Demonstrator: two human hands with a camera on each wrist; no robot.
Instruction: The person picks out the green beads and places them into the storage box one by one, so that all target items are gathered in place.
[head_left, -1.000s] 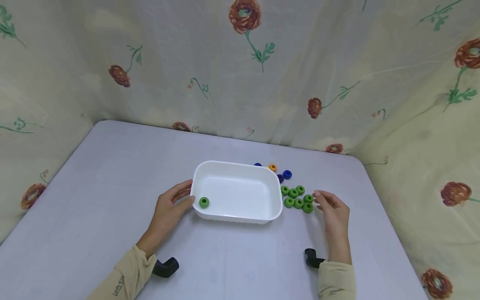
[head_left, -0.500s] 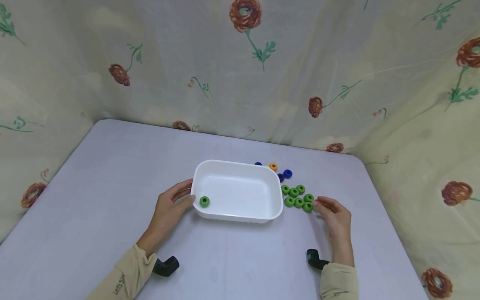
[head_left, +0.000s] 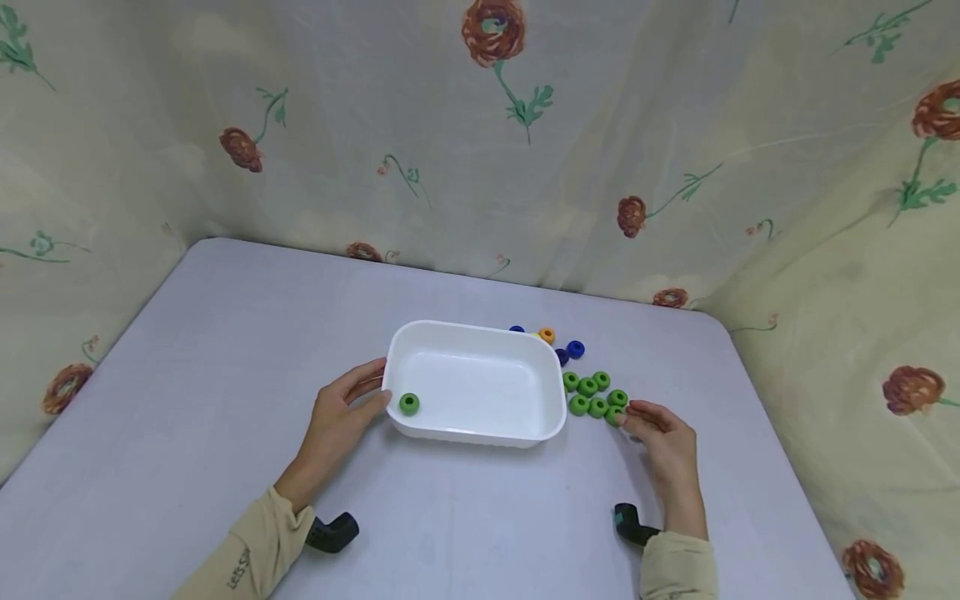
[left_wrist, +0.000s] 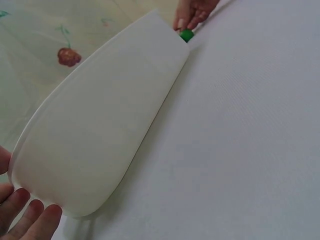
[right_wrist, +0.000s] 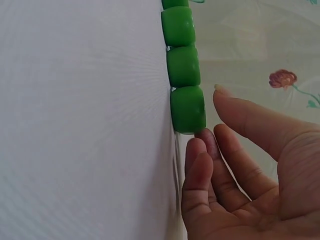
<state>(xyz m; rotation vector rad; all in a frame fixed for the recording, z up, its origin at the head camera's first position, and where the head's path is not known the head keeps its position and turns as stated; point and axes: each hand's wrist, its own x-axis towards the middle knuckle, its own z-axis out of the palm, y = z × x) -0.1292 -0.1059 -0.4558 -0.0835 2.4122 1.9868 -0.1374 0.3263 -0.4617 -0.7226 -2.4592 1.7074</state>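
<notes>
A white plastic tray [head_left: 472,383] stands on the table with one green bead [head_left: 408,404] in its near left corner. My left hand [head_left: 341,425] holds the tray's left end, fingertips [left_wrist: 49,212] against its outer wall and thumb at the rim. Right of the tray lies a group of green beads [head_left: 588,387]. My right hand [head_left: 667,446] is at the nearest of these, its thumb and fingers apart around the end bead [right_wrist: 188,110]. A fingertip reaches that bead's lower edge; whether it touches cannot be told.
Behind the tray's right end lie blue beads [head_left: 575,349], an orange bead [head_left: 547,335] and a partly hidden yellow one. Black curved pieces [head_left: 333,532] show at both wrists. A flowered curtain [head_left: 420,150] hangs beyond the white table [head_left: 262,333].
My right hand has come down and slightly nearer, its thumb now over the nearest green bead. My left hand and the tray stay in place.
</notes>
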